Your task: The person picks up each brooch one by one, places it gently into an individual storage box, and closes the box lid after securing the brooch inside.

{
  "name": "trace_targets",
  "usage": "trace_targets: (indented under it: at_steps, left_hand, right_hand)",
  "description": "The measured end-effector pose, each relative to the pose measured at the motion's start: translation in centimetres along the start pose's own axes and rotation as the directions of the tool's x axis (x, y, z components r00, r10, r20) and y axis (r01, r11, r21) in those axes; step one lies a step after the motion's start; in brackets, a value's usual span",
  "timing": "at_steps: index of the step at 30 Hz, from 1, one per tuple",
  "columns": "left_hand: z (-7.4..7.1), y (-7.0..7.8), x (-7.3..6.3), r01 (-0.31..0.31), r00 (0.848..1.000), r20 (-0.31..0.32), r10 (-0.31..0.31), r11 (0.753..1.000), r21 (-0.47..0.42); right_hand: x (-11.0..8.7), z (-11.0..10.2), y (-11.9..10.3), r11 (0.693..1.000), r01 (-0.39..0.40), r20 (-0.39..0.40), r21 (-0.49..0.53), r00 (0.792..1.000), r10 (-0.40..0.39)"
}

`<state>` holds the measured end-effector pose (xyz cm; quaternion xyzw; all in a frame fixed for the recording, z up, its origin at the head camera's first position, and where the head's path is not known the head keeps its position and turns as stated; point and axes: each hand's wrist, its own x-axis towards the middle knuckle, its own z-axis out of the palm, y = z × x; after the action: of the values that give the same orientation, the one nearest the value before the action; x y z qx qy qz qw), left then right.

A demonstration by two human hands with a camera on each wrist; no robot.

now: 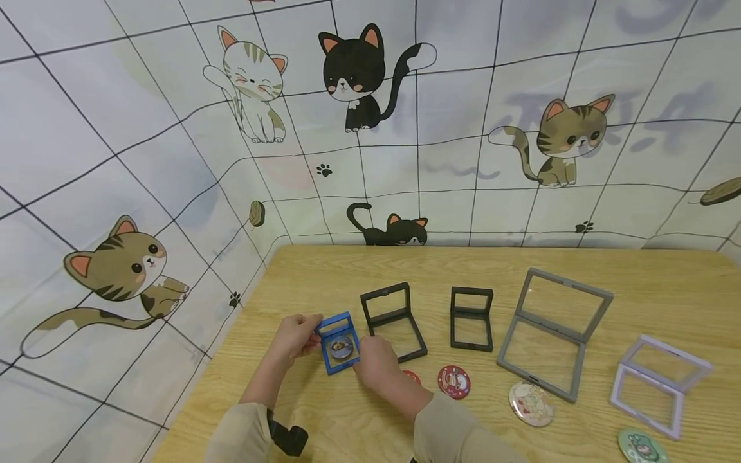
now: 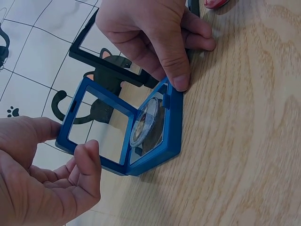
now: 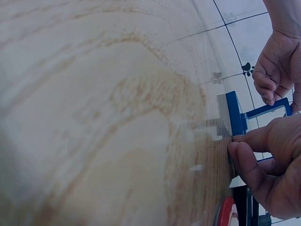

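A small blue hinged display frame (image 1: 344, 366) with clear film windows stands on the table, its lid raised. Inside its lower half lies a round badge (image 1: 341, 348), tilted and pale-rimmed in the left wrist view. My left hand (image 1: 296, 335) pinches the outer edge of the raised lid, other fingers curled. At the base's front right corner, my right hand (image 1: 379, 365) grips the frame between thumb and finger; the right wrist view shows its fingertips (image 3: 241, 147) at the blue edge. Part of that corner is hidden behind the hand.
Right of the hands stand two open black frames (image 1: 425, 352) (image 1: 471, 348), a large grey frame (image 1: 570, 391) and a lilac frame (image 1: 642, 417). In front lie a red badge (image 1: 454, 382), a cream badge (image 1: 531, 404) and a green badge (image 1: 641, 446). Another red badge (image 1: 412, 377) is partly hidden.
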<state>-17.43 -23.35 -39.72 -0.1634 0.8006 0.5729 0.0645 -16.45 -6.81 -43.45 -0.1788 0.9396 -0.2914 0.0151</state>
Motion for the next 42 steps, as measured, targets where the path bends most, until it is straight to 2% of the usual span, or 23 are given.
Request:
trace_targets:
  at_steps: [23,36,42]
  left_hand:
    - [0.4,-0.6,-0.8,0.033,0.999,0.003,-0.033,0.999,0.012]
    - [0.6,-1.1,-1.0,0.012,1.000,0.017,-0.013,0.999,0.029]
    - [0.8,-1.3,-1.1,0.022,0.999,0.025,-0.024,0.998,0.056]
  right_hand:
    - [-0.1,0.2,0.2,1.000,-0.006,-0.006,-0.007,1.000,0.006]
    - [-0.1,0.1,0.0,0.999,-0.022,0.007,-0.026,1.000,0.022]
    - [-0.1,0.1,0.0,0.999,-0.019,0.012,-0.038,1.000,0.019]
